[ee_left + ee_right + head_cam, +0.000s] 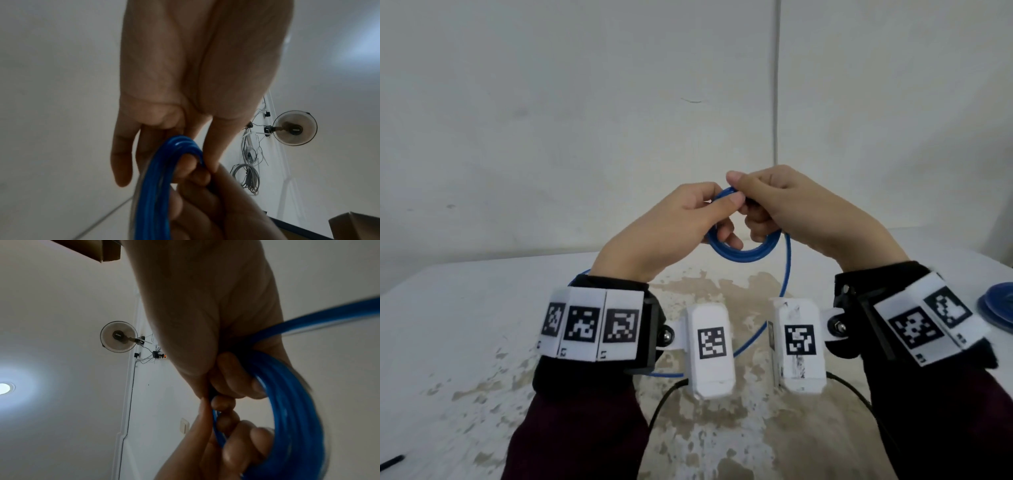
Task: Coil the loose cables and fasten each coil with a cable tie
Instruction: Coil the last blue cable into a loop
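Blue cable coil (744,251): several turns gathered into a small ring, held in the air above the middle of the table (482,325), well clear of the top. One loose tail (787,270) drops from the coil's right side, runs down between the wrists and curves back toward the near edge; not all of it is wound in.

Left hand (671,233): thumb and forefinger pinch the top of the ring, other fingers curled through it from the left. Right hand (801,212): fingers curled round the top and right side of the ring, thumb tip meeting the left thumb at the crown. Both grips closed on the cable, knuckles up, wrists level and close together. The right wrist view shows the tail leaving under the palm.

Step in hand, as I judge it: laying on another turn. To do it well, keep the left pinch fixed as the anchor, feed the tail with the right hand so each turn lies flat beside the others (no crossing), and keep the ring the same width.

A second blue coil (998,306) lies at the table's right edge. No cable tie can be made out for certain; a dark strip (392,460) at the near left corner is too small to tell.
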